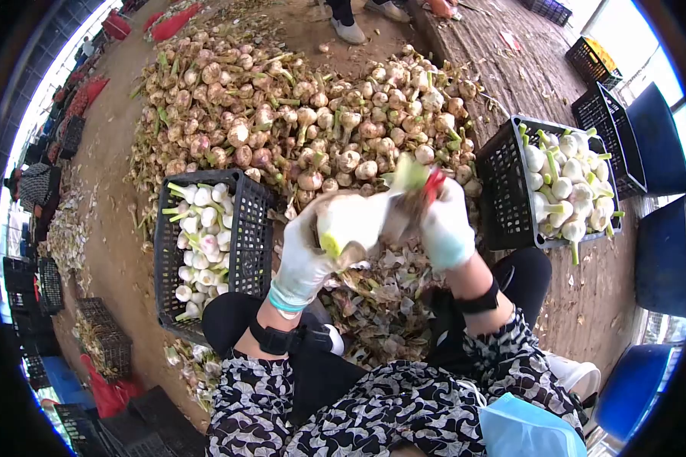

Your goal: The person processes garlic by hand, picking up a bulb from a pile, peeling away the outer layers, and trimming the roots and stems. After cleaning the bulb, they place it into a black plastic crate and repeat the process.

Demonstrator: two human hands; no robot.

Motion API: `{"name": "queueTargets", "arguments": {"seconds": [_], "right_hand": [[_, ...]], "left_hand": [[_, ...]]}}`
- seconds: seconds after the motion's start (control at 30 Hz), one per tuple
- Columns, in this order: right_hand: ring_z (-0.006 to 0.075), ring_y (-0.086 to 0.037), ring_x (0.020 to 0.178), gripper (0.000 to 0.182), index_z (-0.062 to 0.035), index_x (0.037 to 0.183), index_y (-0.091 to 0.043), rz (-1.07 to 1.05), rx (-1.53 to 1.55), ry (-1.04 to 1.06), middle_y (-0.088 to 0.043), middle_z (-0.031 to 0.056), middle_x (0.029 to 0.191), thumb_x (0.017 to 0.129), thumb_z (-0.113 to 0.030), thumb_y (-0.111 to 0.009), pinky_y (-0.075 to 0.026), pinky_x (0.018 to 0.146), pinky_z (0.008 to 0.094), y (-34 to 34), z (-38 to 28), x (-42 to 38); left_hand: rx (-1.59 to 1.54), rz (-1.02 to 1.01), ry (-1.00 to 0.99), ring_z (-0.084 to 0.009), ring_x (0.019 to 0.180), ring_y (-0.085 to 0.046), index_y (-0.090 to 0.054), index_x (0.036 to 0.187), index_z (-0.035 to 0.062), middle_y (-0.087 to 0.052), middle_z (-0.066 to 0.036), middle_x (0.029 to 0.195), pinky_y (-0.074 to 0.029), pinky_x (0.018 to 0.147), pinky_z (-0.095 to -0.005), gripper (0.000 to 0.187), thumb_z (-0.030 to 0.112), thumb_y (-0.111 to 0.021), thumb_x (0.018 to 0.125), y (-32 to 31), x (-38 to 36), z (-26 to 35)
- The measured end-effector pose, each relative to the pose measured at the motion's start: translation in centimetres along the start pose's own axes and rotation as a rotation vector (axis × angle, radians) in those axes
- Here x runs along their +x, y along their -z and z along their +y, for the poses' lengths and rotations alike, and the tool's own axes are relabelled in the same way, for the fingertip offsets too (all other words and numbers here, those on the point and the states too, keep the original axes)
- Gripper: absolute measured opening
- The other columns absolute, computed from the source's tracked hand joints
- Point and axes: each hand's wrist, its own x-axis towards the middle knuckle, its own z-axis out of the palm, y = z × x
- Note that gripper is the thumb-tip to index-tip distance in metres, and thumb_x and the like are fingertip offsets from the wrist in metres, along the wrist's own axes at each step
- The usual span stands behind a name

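Observation:
My left hand [300,250], in a white glove with a teal cuff, is closed around a peeled white garlic bulb [352,221] with a short green stem end. My right hand [448,228], gloved too, grips a red-handled tool [434,185] whose working end is smeared by motion beside the bulb. A pale green blurred piece, apparently garlic stem [410,175], shows above it. Behind both hands spreads a large heap of unpeeled garlic [297,114]. Loose garlic skins [389,297] cover the ground below my hands.
Black crates of cleaned garlic stand left [240,228] and right [503,190]. Blue barrels [667,251] line the right side. Another person's shoes [348,30] show beyond the heap. At far left are a person [36,185], red sacks [107,385] and another crate [103,335].

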Motion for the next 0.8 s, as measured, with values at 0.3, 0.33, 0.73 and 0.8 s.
{"name": "queueTargets", "arguments": {"seconds": [0.3, 0.33, 0.73, 0.8], "right_hand": [[0.0300, -0.065, 0.082, 0.037, -0.0054, 0.106, -0.063, -0.884, -1.296, -0.044, -0.067, 0.0170, 0.088, 0.069, -0.008, -0.062, -0.051, 0.074, 0.0352, 3.7, 7.2, -0.5], [0.0291, -0.065, 0.083, 0.037, -0.0044, 0.108, -0.062, -0.765, -1.168, -0.077, -0.067, 0.0171, 0.088, 0.071, -0.007, -0.060, -0.051, 0.076, 0.0345, 3.4, 5.2, -0.3], [0.0085, -0.048, 0.067, 0.040, 0.0003, 0.086, -0.058, -0.380, -0.477, -0.052, -0.054, 0.0026, 0.071, 0.076, -0.036, -0.072, -0.042, 0.059, 0.0263, -1.3, -2.6, 0.5], [0.0094, -0.050, 0.065, 0.031, -0.0013, 0.084, -0.060, -0.425, -0.475, -0.050, -0.054, 0.0029, 0.069, 0.079, -0.030, -0.070, -0.043, 0.058, 0.0262, -0.8, -2.5, 1.3]], "left_hand": [[-0.411, -0.100, 0.125, -0.0158, 0.106, -0.054, -0.037, 0.134, -0.0017, -0.054, -0.009, 0.118, -0.046, 0.091, -0.0289, 0.085, 0.014, -0.083, 0.065, 1.0, 0.3, 0.5], [-0.429, -0.110, 0.163, -0.0167, 0.109, -0.053, -0.035, 0.136, -0.0029, -0.054, -0.010, 0.119, -0.043, 0.094, -0.0291, 0.087, 0.011, -0.082, 0.064, 1.3, 0.3, 0.7], [-0.139, -0.205, 0.092, -0.0186, 0.106, -0.054, -0.020, 0.142, -0.0019, -0.053, -0.011, 0.119, -0.041, 0.094, -0.0295, 0.103, 0.010, -0.077, 0.057, 0.3, 0.8, -0.4], [-0.059, -0.204, 0.089, -0.0186, 0.106, -0.054, -0.020, 0.142, -0.0019, -0.053, -0.011, 0.120, -0.041, 0.094, -0.0293, 0.103, 0.010, -0.076, 0.056, 0.3, 1.0, -0.2]]}}
